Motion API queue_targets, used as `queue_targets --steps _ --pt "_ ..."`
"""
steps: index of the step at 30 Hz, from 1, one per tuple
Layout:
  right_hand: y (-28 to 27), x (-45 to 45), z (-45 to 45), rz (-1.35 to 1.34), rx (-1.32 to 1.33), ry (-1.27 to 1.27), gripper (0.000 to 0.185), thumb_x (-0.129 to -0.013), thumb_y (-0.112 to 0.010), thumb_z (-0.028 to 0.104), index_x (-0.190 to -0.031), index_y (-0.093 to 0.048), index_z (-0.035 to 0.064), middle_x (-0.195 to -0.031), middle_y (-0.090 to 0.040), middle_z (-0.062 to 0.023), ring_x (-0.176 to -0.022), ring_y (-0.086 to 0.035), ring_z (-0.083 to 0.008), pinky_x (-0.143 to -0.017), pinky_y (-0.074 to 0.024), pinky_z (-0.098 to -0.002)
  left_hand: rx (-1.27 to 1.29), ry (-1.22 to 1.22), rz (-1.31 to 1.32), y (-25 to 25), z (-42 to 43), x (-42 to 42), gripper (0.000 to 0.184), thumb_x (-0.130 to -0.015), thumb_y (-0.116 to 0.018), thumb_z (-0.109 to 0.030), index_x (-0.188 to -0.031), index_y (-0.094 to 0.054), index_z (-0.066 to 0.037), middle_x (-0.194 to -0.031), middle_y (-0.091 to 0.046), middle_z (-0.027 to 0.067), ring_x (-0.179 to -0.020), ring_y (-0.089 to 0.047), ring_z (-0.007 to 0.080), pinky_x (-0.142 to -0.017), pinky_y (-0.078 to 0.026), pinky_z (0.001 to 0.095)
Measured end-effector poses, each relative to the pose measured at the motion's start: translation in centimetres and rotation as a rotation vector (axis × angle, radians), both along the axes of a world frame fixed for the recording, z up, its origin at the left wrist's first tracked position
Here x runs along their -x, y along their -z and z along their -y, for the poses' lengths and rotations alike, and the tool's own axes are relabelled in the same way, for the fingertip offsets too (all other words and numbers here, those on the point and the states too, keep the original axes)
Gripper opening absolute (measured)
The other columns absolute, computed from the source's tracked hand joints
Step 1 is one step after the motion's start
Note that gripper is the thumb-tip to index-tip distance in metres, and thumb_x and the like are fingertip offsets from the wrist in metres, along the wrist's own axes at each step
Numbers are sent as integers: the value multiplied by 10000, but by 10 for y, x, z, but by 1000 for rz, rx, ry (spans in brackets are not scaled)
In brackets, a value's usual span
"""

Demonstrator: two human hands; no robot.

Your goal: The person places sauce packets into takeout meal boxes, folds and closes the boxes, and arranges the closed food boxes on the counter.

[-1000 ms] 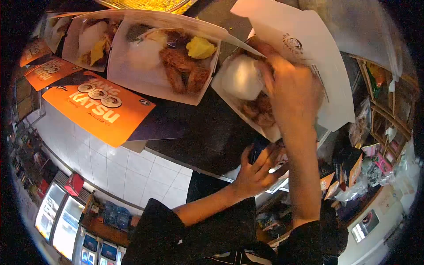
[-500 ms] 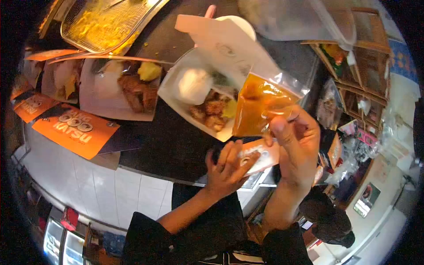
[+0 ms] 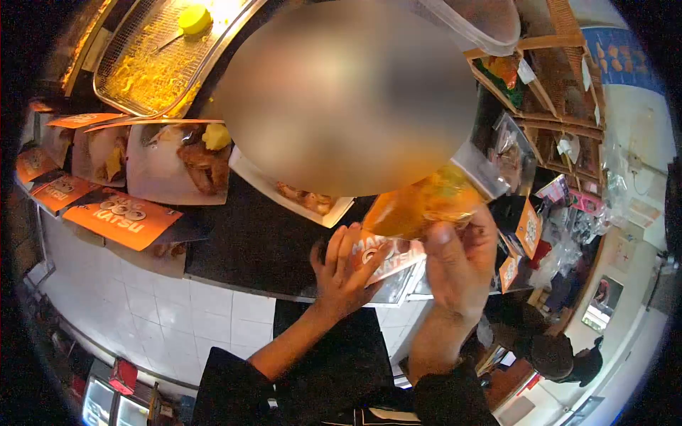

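Observation:
Pinched in my right hand is a clear plastic sachet of orange-brown sauce, raised over the near end of a food box. That open white box is largely hidden by a big blurred oval; some browned food pieces show at its near edge. My left hand lies with fingers spread on the orange printed flap at the front of the box. On the left stands another open box with fried meat and a yellow scoop.
More orange-flapped boxes line the left of the dark counter. A wire tray of yellow crumbs sits at the back left. Wooden shelving and plastic bags are on the right. Another person's dark cap shows lower right.
My right hand first reached into the box, then came up with the sauce sachet, now tilted nearer the flap. The view has shifted, and a blurred oval now covers most of the box.

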State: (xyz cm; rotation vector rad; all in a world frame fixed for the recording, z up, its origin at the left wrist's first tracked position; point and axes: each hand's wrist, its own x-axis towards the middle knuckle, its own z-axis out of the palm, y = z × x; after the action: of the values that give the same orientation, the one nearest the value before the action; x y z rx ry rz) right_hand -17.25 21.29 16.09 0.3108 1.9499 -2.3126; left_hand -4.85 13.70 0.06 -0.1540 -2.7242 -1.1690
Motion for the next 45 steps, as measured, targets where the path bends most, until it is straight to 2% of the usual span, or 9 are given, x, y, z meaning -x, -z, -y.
queue_targets --steps 8,15,18,22,27,35,38,44,45 --pt "44 -55 -82 -50 -163 131 584 -919 -699 157 -1441 -455 60 -1372 -566 -147 -1175 -600 -306 -951 -525 -483 -292 81 97 -22 68 2 565 -750 -825 -219 -1290 -662 -192 -1274 -528 169 -1205 -516 339 -1001 -413 459" --pt "86 -49 -94 97 199 -259 500 -949 -668 290 -1393 -504 128 -1368 -571 -94 -1188 -584 -281 -938 -513 -473 -268 -192 74 4 109 -43 418 -749 -789 -99 -1153 -703 -162 -1004 -639 53 -876 -632 235 -726 -500 373" --pt "93 -52 -79 120 58 -33 517 -961 -660 301 -1416 -490 123 -1345 -588 -98 -1167 -595 -280 -962 -507 -447 -288 -172 38 -1 130 -69 477 -762 -769 -116 -1221 -656 -174 -1018 -621 51 -857 -630 208 -714 -469 362" --pt "96 -30 -65 122 157 -216 587 -949 -668 345 -1446 -457 115 -1347 -571 -97 -1164 -575 -285 -984 -480 -442 -46 -709 -207 -23 186 -58 360 -757 -796 -69 -1099 -685 -70 -802 -636 31 -737 -602 181 -631 -440 329" --pt "98 -24 -34 85 36 -122 594 -938 -666 358 -1441 -459 120 -1315 -586 -79 -1143 -552 -298 -996 -437 -462 303 -833 -96 -26 313 -9 277 -875 -733 -189 -1143 -693 -133 -1139 -631 125 -1005 -622 279 -797 -512 410" --pt "90 -23 8 0 235 -368 504 -987 -603 296 -1419 -479 67 -1317 -586 -128 -1117 -610 -304 -944 -531 -440 527 -598 -188 -8 355 19 159 -838 -726 -162 -996 -734 -145 -1199 -622 106 -1081 -616 316 -872 -523 442" --pt "93 -22 22 -37 -126 -154 548 -936 -664 219 -1415 -468 39 -1325 -586 -148 -1158 -608 -298 -932 -544 -464 580 -555 -3 -12 355 7 147 -825 -760 -166 -971 -761 -154 -1303 -630 63 -1182 -583 320 -968 -490 457" --pt "97 -26 38 -33 -121 48 583 -926 -643 157 -1449 -428 12 -1428 -507 -258 -1178 -610 -308 -926 -549 -436 522 -637 -88 -26 302 -29 345 -795 -760 10 -1123 -655 -4 -1021 -707 142 -1010 -634 374 -943 -504 509" --pt "99 -26 32 -29 -101 56 610 -910 -643 145 -1458 -417 -1 -1445 -494 -263 -1177 -613 -300 -919 -549 -426 342 -512 -258 -30 275 -28 149 -794 -772 -18 -921 -713 -70 -960 -713 95 -843 -645 258 -776 -516 373"
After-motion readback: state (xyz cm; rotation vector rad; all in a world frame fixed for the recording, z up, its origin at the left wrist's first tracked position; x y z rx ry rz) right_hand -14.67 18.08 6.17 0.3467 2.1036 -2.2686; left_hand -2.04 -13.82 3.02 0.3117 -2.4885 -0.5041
